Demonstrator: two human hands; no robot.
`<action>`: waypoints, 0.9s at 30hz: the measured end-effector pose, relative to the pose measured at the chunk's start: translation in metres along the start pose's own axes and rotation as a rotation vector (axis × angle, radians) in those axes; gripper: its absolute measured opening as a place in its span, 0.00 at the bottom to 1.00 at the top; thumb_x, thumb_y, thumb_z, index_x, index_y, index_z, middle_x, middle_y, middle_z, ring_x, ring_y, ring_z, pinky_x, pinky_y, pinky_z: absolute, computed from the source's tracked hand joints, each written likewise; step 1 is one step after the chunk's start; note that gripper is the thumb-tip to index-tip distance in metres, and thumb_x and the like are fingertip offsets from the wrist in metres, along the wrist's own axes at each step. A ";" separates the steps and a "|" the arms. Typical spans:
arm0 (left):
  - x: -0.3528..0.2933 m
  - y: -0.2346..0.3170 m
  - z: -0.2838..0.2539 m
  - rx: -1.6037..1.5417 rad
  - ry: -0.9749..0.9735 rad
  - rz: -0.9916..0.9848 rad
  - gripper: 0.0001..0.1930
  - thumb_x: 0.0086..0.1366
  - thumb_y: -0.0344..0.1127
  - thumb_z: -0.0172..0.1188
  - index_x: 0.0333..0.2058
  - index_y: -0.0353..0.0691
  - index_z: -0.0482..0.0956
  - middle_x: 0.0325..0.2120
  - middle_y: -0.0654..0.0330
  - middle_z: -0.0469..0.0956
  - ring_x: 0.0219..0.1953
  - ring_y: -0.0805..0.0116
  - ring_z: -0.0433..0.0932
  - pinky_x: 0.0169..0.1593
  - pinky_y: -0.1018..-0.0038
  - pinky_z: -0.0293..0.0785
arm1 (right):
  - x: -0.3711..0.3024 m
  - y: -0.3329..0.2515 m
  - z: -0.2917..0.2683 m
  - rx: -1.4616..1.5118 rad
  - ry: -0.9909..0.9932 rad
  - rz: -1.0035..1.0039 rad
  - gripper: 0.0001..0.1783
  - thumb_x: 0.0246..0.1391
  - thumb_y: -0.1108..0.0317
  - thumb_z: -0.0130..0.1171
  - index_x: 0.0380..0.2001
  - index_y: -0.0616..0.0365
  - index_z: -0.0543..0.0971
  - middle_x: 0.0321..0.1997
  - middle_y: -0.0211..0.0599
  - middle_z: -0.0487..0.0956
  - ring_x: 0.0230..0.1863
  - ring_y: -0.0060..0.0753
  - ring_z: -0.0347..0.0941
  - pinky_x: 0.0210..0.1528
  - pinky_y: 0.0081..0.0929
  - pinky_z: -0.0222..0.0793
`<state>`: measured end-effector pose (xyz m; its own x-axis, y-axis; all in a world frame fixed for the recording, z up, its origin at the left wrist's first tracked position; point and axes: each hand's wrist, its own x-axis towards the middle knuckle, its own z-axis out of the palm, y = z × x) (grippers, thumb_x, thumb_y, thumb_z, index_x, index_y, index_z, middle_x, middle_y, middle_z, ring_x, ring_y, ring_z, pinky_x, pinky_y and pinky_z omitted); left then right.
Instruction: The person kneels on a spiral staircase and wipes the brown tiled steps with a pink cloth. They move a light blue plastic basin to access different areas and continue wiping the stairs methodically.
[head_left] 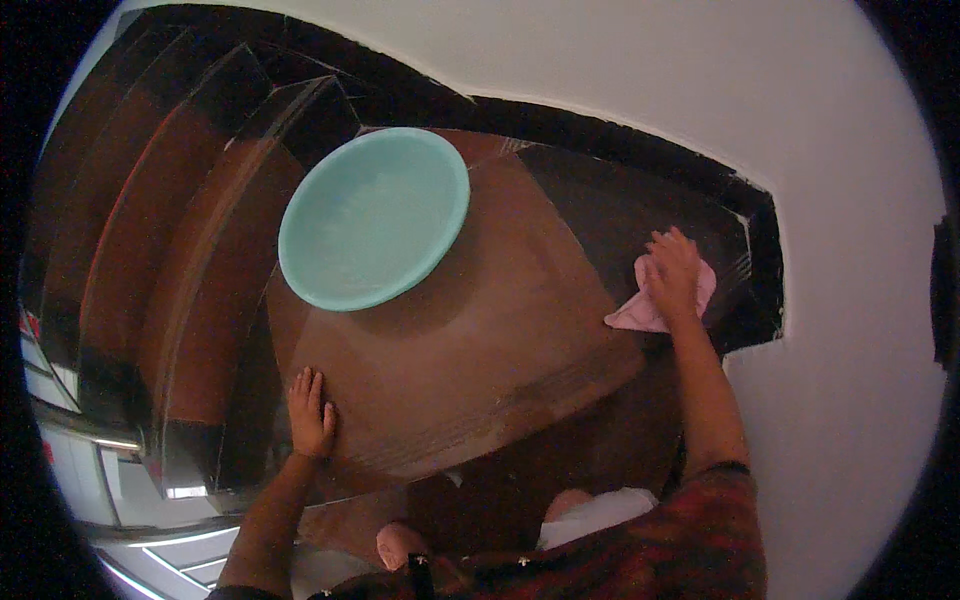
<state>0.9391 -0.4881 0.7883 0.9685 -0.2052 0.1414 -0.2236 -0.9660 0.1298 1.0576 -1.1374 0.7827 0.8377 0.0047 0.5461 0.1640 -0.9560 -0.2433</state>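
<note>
Under my right hand (676, 272) is a pink cloth (640, 314), pressed against the dark tile border by the right-hand wall. Some of the cloth spreads out past my fingers and palm on both sides. My left hand (312, 415) rests flat on the brown tiled floor (480, 340), its fingers stretched out and holding nothing. A round, light green basin (312, 235) stands on the far part of the tile, ahead of my left hand and apart from both hands. Whether water lies in it, I cannot tell.
Brown steps with dark edges (190, 230) run along the left, beside the landing. A black skirting (620, 130) borders the white wall (690, 70) at the back and right. Bright strips and a railing-like structure show at the lower left. My knees are close to the near edge.
</note>
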 end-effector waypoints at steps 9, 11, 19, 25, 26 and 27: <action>0.005 -0.001 -0.003 0.001 -0.021 0.006 0.30 0.61 0.35 0.49 0.63 0.37 0.60 0.66 0.48 0.54 0.67 0.43 0.52 0.69 0.51 0.43 | -0.043 -0.005 0.006 -0.426 -0.039 0.162 0.31 0.55 0.53 0.56 0.62 0.45 0.66 0.69 0.42 0.60 0.68 0.55 0.54 0.66 0.59 0.48; 0.006 0.000 -0.003 -0.003 -0.016 0.011 0.30 0.60 0.35 0.49 0.63 0.37 0.60 0.66 0.48 0.54 0.67 0.43 0.52 0.69 0.51 0.43 | -0.025 0.014 0.016 -0.462 -0.032 0.203 0.33 0.56 0.51 0.55 0.63 0.44 0.64 0.70 0.40 0.59 0.69 0.55 0.53 0.65 0.60 0.49; 0.002 -0.001 -0.007 -0.048 -0.024 -0.016 0.31 0.59 0.32 0.50 0.62 0.37 0.61 0.66 0.48 0.55 0.68 0.45 0.51 0.69 0.51 0.43 | 0.080 0.006 0.065 -0.506 -0.275 0.409 0.35 0.60 0.40 0.44 0.67 0.39 0.60 0.74 0.39 0.51 0.72 0.55 0.47 0.67 0.63 0.43; 0.004 -0.001 -0.007 -0.037 -0.052 -0.033 0.30 0.59 0.32 0.51 0.62 0.37 0.62 0.66 0.48 0.54 0.68 0.45 0.51 0.69 0.52 0.43 | 0.125 -0.090 0.124 -0.273 -0.333 0.184 0.35 0.57 0.41 0.47 0.66 0.40 0.62 0.73 0.39 0.53 0.72 0.54 0.46 0.70 0.57 0.36; 0.004 0.000 -0.008 -0.035 -0.041 -0.019 0.30 0.59 0.32 0.51 0.62 0.37 0.61 0.66 0.48 0.54 0.67 0.44 0.52 0.69 0.52 0.43 | 0.125 -0.109 0.134 -0.215 -0.285 0.104 0.36 0.57 0.41 0.47 0.66 0.41 0.63 0.73 0.39 0.53 0.72 0.54 0.46 0.70 0.57 0.36; 0.003 0.001 -0.009 -0.031 -0.034 -0.008 0.30 0.59 0.32 0.51 0.62 0.37 0.61 0.66 0.48 0.54 0.67 0.44 0.52 0.69 0.53 0.43 | 0.124 -0.125 0.142 -0.179 -0.316 0.060 0.36 0.56 0.41 0.48 0.65 0.42 0.63 0.73 0.39 0.54 0.72 0.53 0.45 0.70 0.57 0.36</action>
<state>0.9412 -0.4879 0.7976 0.9732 -0.2035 0.1073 -0.2190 -0.9623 0.1611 1.2143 -0.9756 0.7672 0.9672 0.0105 0.2540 0.0391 -0.9934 -0.1081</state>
